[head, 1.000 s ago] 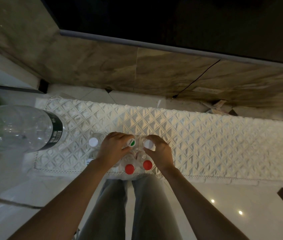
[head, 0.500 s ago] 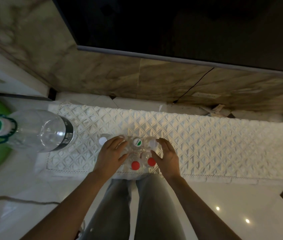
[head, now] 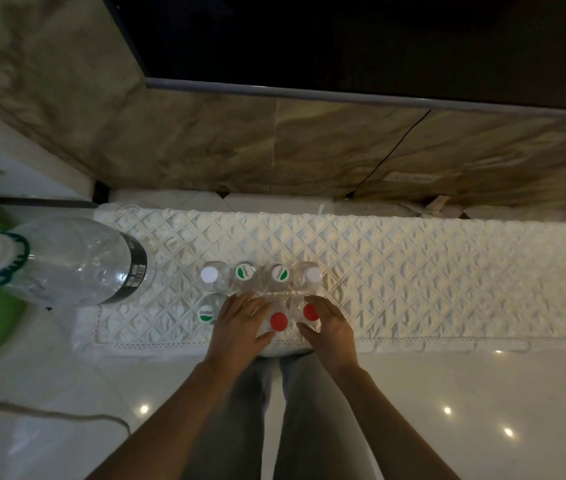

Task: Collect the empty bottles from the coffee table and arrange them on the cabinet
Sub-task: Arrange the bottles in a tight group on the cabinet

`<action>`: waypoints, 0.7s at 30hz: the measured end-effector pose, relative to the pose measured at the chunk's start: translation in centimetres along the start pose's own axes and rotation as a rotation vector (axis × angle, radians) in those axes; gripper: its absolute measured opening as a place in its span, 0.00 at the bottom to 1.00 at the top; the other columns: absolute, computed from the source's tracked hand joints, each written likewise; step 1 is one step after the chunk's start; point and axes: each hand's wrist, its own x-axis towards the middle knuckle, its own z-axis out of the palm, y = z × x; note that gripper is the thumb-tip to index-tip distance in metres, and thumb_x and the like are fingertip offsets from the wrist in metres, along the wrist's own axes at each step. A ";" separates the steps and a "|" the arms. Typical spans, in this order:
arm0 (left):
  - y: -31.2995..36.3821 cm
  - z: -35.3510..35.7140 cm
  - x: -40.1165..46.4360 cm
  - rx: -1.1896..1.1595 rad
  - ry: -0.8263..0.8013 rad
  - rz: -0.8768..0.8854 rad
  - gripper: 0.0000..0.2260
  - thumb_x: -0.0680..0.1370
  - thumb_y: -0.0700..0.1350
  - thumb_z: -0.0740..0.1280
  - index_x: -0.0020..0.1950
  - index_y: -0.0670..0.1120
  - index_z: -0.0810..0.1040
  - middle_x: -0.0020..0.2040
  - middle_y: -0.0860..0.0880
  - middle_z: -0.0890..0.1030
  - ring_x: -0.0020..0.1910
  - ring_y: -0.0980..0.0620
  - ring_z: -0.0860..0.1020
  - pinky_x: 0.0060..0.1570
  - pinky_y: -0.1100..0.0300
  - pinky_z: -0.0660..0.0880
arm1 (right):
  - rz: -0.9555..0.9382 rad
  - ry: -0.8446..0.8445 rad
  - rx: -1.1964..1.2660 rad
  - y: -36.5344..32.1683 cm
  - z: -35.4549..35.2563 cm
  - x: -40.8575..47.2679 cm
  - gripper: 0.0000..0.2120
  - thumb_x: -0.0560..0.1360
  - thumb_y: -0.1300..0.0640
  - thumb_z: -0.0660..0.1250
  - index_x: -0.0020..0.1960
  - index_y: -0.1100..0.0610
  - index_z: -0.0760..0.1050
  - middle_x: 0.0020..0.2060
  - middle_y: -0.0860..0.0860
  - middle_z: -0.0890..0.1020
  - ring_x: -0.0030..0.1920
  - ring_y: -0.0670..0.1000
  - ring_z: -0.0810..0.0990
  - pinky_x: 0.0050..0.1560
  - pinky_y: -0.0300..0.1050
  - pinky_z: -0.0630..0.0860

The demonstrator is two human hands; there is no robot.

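Both forearms came in from the bottom of the shot, palms down, angled toward each other. The left hand (head: 240, 327) had its fingers spread and lightly bent around the left red-capped bottle (head: 278, 321), thumb tucked under at the near side. The right hand (head: 330, 329) cupped the right red-capped bottle (head: 310, 312) the same way. Looked like a loose hold on each; couldn't tell how firm.

All the small clear plastic bottles stood upright in two tight rows on the cabinet's quilted cloth (head: 413, 289), white, satiny, diamond-stitched, with a lacy edge. The back row (head: 262, 273) had round white and green-and-white caps. A big crinkly clear bottle (head: 77, 261) with a dark label band sat at the cloth's left end.
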 end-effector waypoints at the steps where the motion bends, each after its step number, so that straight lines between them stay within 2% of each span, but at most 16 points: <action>1: 0.1 0.4 0.3 -0.001 -0.010 -0.009 0.22 0.64 0.51 0.78 0.55 0.45 0.80 0.53 0.46 0.82 0.56 0.44 0.79 0.58 0.44 0.74 | 0.026 -0.015 0.007 0.1 0.3 0.2 0.22 0.69 0.57 0.73 0.63 0.53 0.74 0.57 0.50 0.79 0.55 0.52 0.78 0.53 0.37 0.70; 6: 0.6 1.6 1.5 0.027 -0.058 -0.035 0.18 0.66 0.52 0.77 0.52 0.47 0.82 0.49 0.49 0.84 0.54 0.46 0.80 0.59 0.44 0.72 | 0.084 -0.018 0.021 0.4 0.8 1.0 0.21 0.70 0.59 0.71 0.62 0.54 0.74 0.58 0.50 0.79 0.56 0.52 0.78 0.54 0.40 0.71; 11: 0.7 1.7 1.9 0.027 -0.012 -0.020 0.16 0.63 0.50 0.78 0.47 0.46 0.82 0.44 0.48 0.84 0.47 0.46 0.82 0.58 0.45 0.73 | 0.102 -0.029 -0.003 0.9 0.5 1.2 0.20 0.70 0.57 0.73 0.61 0.55 0.76 0.58 0.50 0.80 0.55 0.51 0.79 0.53 0.35 0.69; 15: 0.6 1.4 1.9 0.050 -0.007 -0.010 0.13 0.63 0.49 0.78 0.44 0.47 0.83 0.41 0.51 0.85 0.43 0.49 0.82 0.60 0.44 0.72 | 0.080 -0.055 -0.009 0.9 0.2 1.0 0.20 0.69 0.57 0.73 0.60 0.55 0.77 0.58 0.51 0.81 0.56 0.51 0.79 0.56 0.38 0.70; 21: 0.6 1.1 1.8 0.061 -0.013 0.000 0.13 0.63 0.48 0.79 0.45 0.47 0.83 0.42 0.51 0.85 0.44 0.49 0.82 0.60 0.44 0.72 | 0.070 -0.068 -0.004 0.8 -0.2 0.9 0.21 0.67 0.57 0.74 0.60 0.55 0.78 0.57 0.51 0.81 0.55 0.51 0.79 0.55 0.35 0.68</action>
